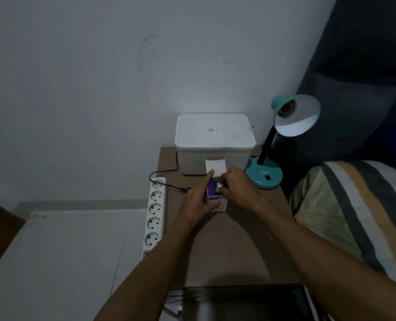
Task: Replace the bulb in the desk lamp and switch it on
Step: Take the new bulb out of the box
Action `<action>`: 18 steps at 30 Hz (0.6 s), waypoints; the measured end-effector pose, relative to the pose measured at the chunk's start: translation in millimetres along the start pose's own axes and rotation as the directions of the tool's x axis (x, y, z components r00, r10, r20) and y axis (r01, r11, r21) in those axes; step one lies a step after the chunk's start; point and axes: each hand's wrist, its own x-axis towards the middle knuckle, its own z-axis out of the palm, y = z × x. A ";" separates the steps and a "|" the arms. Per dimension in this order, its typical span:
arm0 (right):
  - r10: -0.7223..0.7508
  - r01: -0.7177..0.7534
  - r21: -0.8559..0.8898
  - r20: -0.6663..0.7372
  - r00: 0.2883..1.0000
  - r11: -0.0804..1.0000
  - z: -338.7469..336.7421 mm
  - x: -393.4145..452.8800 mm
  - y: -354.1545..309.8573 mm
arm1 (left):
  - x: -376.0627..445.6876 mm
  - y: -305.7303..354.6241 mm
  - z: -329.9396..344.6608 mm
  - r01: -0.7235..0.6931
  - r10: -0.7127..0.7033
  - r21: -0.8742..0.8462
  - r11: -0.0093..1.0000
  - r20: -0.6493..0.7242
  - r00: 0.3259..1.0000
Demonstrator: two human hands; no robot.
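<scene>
Your left hand (196, 200) wraps the small purple-and-white cardboard bulb box (215, 197), which sits on the brown wooden table (234, 239), thumb along its near side. Your right hand (236, 188) pinches the metal base of the new bulb (219, 184) poking from the box's far, open end. The box's long axis runs away from you, so the bulb should slide out straight ahead. Left of the box lies the white power strip (155, 214), close by. Beyond the box, the white lidded plastic container (215, 140) limits forward room. Right of and beyond the box stands the teal desk lamp (285, 135), its socket empty, nearer your right hand.
</scene>
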 end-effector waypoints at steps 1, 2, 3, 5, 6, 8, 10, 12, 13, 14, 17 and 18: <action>0.003 -0.002 0.029 -0.023 1.000 1.000 0.9 -1.9 1.5 | 1.3 0.2 -0.5 0.000 0.000 0.000 1.000 0.004 1.000; 0.013 -0.009 0.072 -0.049 0.999 0.997 0.1 -3.5 2.0 | 2.3 0.5 -0.5 -0.001 0.001 0.006 1.000 0.003 1.000; 0.021 -0.012 0.117 -0.078 0.997 0.993 -1.9 -4.8 1.5 | 3.3 0.3 -0.6 0.001 -0.001 0.016 1.000 0.000 1.000; 0.008 0.013 0.179 -0.116 0.993 0.984 -7.5 -5.5 -0.5 | 4.2 0.6 -0.3 0.020 -0.020 -0.002 1.000 0.004 1.000; -0.015 0.039 0.194 -0.126 0.992 0.980 -10.1 -5.6 -1.7 | 3.8 0.9 -0.1 0.029 -0.029 -0.017 0.999 0.007 1.000; -0.047 0.076 0.226 -0.132 0.990 0.971 -13.0 -5.4 -3.5 | 3.0 2.0 0.5 0.026 -0.026 -0.030 0.999 0.005 1.000; -0.040 0.081 0.279 -0.149 0.988 0.957 -13.1 -5.2 -2.9 | 2.9 2.1 1.2 0.018 -0.018 -0.036 0.999 0.002 1.000; -0.022 0.102 0.368 -0.214 0.977 0.924 -14.2 -5.8 -3.0 | 3.5 1.2 1.1 0.019 -0.019 -0.041 0.999 -0.002 1.000; -0.018 0.122 0.408 -0.249 0.968 0.905 -16.2 -5.4 -4.1 | 3.9 0.7 0.4 0.018 -0.018 -0.043 0.999 -0.003 1.000; -0.015 0.142 0.439 -0.279 0.960 0.887 -18.9 -4.6 -5.5 | 4.2 0.0 -0.4 0.016 -0.016 -0.033 0.999 -0.005 1.000; 0.046 0.159 0.562 -0.333 0.942 0.811 -31.5 0.7 -12.2 | 3.7 -1.4 -0.7 -0.026 0.026 0.007 1.000 -0.021 0.999; 0.085 0.156 0.604 -0.350 0.933 0.781 -36.1 3.0 -14.1 | 3.4 -1.2 -0.6 -0.040 0.041 0.009 0.999 -0.023 0.999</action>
